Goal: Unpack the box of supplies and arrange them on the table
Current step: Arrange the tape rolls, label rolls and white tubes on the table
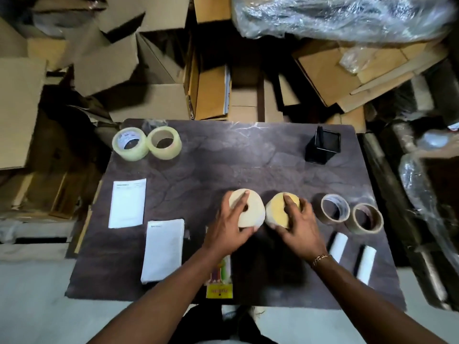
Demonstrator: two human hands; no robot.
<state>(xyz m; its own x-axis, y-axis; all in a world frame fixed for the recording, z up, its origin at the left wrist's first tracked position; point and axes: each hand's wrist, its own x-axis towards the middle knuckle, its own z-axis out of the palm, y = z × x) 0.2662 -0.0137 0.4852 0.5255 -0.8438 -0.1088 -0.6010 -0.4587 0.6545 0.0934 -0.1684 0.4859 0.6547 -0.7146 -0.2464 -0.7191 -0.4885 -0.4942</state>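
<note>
Left hand grips the pale roll. Right hand grips the yellow roll, touching it. Pushed away from the pale roll, the yellow one may knock the tapes.

Beyond the far edge of the bench lies a jumble of packing material. At the far left, open and collapsed cardboard boxes are heaped at odd angles, and a large flat cardboard sheet leans at the left edge. Just behind the bench's middle stand upright brown cartons. At the far right, a bundle wrapped in clear plastic film rests above flattened cardboard panels, with a wooden strip lying across them. Plastic-wrapped rolls lie along the right side. A pale floor shows near left.
</note>
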